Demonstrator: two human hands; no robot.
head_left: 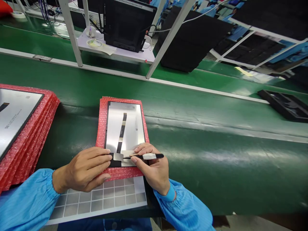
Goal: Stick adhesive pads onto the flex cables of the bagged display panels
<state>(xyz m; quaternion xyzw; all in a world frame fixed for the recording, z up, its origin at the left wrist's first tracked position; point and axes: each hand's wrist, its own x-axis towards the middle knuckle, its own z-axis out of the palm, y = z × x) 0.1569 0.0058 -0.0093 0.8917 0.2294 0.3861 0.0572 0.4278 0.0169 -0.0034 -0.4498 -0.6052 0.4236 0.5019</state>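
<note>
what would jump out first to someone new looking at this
The red bubble-wrap pad on the green conveyor belt catches the eye first, with a silver-backed display panel lying on it directly in front of the person. At the panel's lower edge, the right hand holds black pointed tweezers, and the left hand rests beside them. Further left stands out a stack of red-wrapped panels.

The panel lies on a bubble-wrap pad, which rests on the belt. A stack of padded panels sits to the left; a grid mat lies in front. A tray sits right, beyond the belt's ridge. Behind stands a shelf bearing a monitor.
</note>
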